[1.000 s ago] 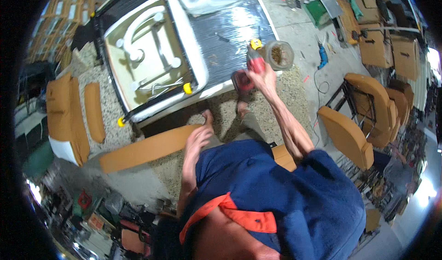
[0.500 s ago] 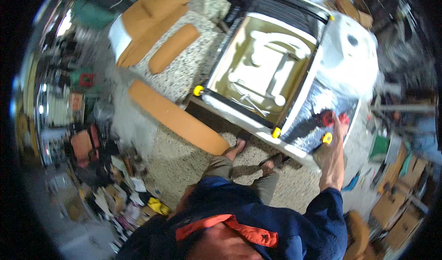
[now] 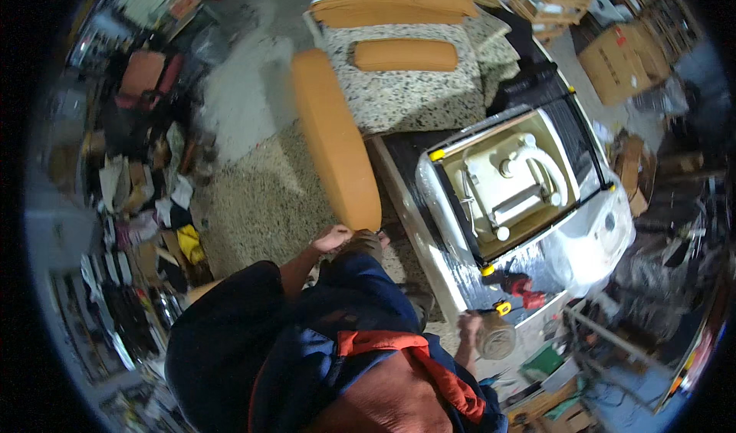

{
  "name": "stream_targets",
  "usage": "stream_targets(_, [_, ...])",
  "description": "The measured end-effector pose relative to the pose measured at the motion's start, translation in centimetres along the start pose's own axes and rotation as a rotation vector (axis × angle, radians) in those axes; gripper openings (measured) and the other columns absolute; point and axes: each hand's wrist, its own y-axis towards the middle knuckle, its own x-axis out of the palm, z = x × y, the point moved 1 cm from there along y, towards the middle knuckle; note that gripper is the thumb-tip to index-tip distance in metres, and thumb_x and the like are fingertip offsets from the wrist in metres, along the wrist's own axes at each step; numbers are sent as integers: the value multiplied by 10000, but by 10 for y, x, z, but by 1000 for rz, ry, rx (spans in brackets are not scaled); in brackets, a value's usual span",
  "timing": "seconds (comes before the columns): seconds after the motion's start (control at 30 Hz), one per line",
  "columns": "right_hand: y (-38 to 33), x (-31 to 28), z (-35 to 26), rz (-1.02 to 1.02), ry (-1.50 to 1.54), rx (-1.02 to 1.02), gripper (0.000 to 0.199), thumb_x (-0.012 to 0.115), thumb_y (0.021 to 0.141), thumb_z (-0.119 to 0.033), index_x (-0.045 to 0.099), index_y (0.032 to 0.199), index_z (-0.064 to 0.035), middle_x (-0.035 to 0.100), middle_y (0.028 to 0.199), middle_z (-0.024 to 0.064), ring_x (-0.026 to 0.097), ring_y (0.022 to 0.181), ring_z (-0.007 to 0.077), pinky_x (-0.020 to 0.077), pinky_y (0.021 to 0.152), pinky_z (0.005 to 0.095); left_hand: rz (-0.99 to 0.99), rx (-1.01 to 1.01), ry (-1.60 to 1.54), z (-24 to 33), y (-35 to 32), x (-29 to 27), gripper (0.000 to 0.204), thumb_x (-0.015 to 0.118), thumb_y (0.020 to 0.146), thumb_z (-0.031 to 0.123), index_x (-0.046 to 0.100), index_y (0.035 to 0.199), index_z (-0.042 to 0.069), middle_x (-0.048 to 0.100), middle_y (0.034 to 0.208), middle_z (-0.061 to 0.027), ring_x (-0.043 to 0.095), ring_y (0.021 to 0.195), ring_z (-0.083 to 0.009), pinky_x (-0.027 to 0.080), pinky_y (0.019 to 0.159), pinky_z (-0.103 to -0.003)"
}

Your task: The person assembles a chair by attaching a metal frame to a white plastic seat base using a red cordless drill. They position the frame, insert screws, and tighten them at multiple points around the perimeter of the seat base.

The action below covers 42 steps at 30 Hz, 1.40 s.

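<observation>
My left hand [image 3: 331, 239] is beside my knee, close to the near end of a long tan padded cushion [image 3: 336, 142]. Its fingers look bent, but they are too small and blurred to show a grip or contact with the cushion. Low at the right, my right hand [image 3: 469, 327] hangs beside a brownish roll [image 3: 495, 336], its fingers indistinct. Just beyond lie a red and black power drill [image 3: 523, 289] and a yellow tape measure [image 3: 502, 308], on the wrapped surface near the frame's corner.
A plastic-wrapped frame [image 3: 445, 237] with yellow corner pieces holds a cream tray of white parts [image 3: 529, 180]. Behind stands a speckled foam block [image 3: 414, 96] bearing a shorter tan cushion [image 3: 406, 55]. Scraps [image 3: 126, 180] litter the left; a cardboard box [image 3: 625, 63] sits far right.
My right hand has left the red drill and drawn back toward me; the drill now lies on the wrapped surface. My view has turned left, and my left hand has come into sight.
</observation>
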Motion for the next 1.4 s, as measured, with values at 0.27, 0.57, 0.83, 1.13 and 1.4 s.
stream_targets(0.27, [-43, 49, -29, -979, 494, 8, 653, 769, 860, -282, 502, 1379, 10, 686, 1150, 215, 718, 920, 307, 590, 774, 425, 105, 255, 50, -72, -14, -4, 395, 630, 977, 353, 615, 1235, 54, 687, 1165, -77, 673, 1054, -246, 528, 839, -381])
stream_targets(0.57, [-64, 8, -79, -1010, 151, -156, 563, 641, 930, -374, 539, 1353, -18, 696, 1178, 164, 718, 972, 282, 604, 793, 394, 92, 25, 41, -180, -87, 101, 386, 624, 981, 342, 650, 1258, 74, 707, 1101, -105, 674, 984, -261, 526, 841, -407])
stream_targets(0.83, [-83, 3, -80, -1042, -132, -68, 541, 645, 933, -350, 528, 1359, -37, 689, 1182, 144, 710, 966, 268, 596, 778, 381, 302, 117, -304, -147, -139, 59, 512, 636, 980, 448, 661, 1305, 53, 704, 959, -78, 644, 798, -160, 546, 692, -370])
stream_targets(1.13, [-77, 63, -160, -1072, -559, -1, 521, 651, 936, -322, 515, 1365, -59, 682, 1186, 122, 701, 960, 252, 587, 761, 367, 608, 89, -444, -193, -206, 42, 553, 607, 983, 471, 633, 1337, 48, 702, 1220, -156, 675, 1086, -269, 531, 918, -393])
stream_targets(1.4, [-88, 189, -271, -1015, -740, -88, 508, 655, 938, -297, 504, 1371, -79, 675, 1190, 102, 693, 955, 239, 579, 746, 354, 725, -26, -480, -238, -170, -1, 560, 617, 918, 546, 711, 1190, 66, 706, 1153, -225, 663, 1105, -381, 499, 961, -452])
